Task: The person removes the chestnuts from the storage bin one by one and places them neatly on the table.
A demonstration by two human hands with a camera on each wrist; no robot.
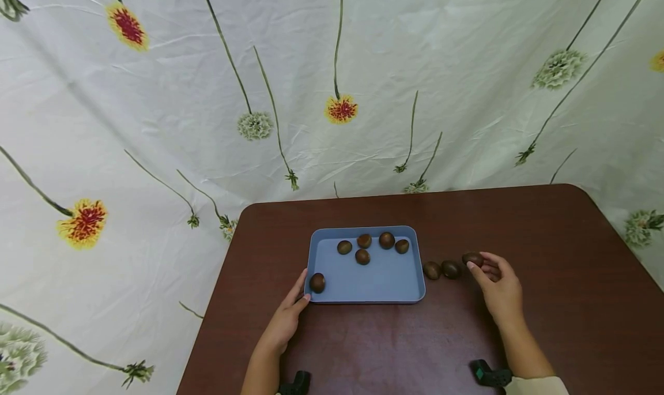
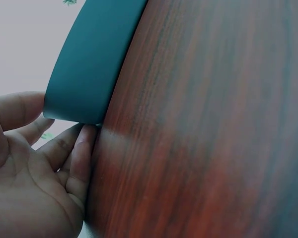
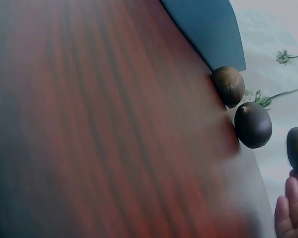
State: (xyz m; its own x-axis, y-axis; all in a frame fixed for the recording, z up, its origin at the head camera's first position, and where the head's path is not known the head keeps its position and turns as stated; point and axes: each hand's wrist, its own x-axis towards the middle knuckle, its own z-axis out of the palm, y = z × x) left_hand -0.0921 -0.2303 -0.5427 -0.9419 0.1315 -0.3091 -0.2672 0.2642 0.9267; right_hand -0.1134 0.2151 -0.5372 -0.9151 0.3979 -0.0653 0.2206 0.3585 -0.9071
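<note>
In the head view, my left hand [image 1: 284, 320] holds the near left corner of a blue rectangular tray [image 1: 370, 288], its thumb at the corner and fingers along the left side. The left wrist view shows the tray wall [image 2: 89, 64] between thumb and fingers, low over the wood. To the right of the tray, my right hand [image 1: 500, 291] pinches a dark brown oval fruit [image 1: 472, 259] between thumb and fingers. Two similar fruits, a browner one [image 3: 228, 87] and a darker one [image 3: 253, 125], sit between it and the tray's right side.
Several brown round fruits [image 1: 362, 256] lie toward the tray's far side, and one [image 1: 317, 282] sits at its near left corner. The dark wood table [image 1: 560, 239] extends right and forward. A white flowered cloth [image 1: 467, 66] hangs behind.
</note>
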